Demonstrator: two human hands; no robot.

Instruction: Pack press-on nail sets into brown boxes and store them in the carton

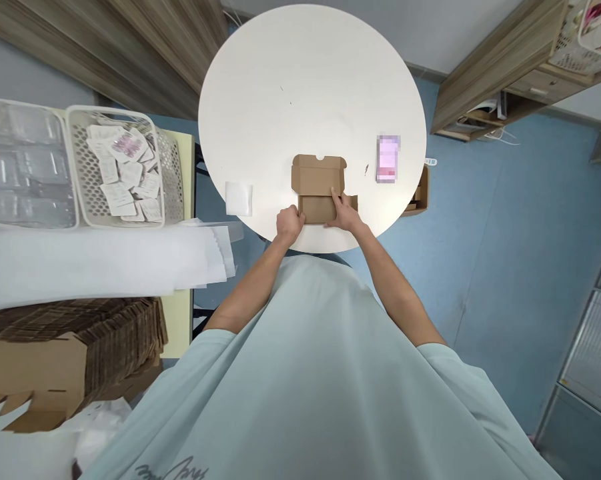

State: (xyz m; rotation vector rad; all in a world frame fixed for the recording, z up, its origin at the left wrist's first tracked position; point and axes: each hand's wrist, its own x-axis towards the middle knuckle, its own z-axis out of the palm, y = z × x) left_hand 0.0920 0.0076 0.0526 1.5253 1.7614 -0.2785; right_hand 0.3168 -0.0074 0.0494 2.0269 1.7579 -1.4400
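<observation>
The cardboard box [319,180] lies open on the table [305,73]; the left hand [289,222] pinches its corner, the right hand [347,215] spreads over one side, and uneven pressing could crease the flap [354,201].

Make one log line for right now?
left hand: brown cardboard box, left side; right hand: same box, right side; lid: open; white square packet: on round white table
</observation>
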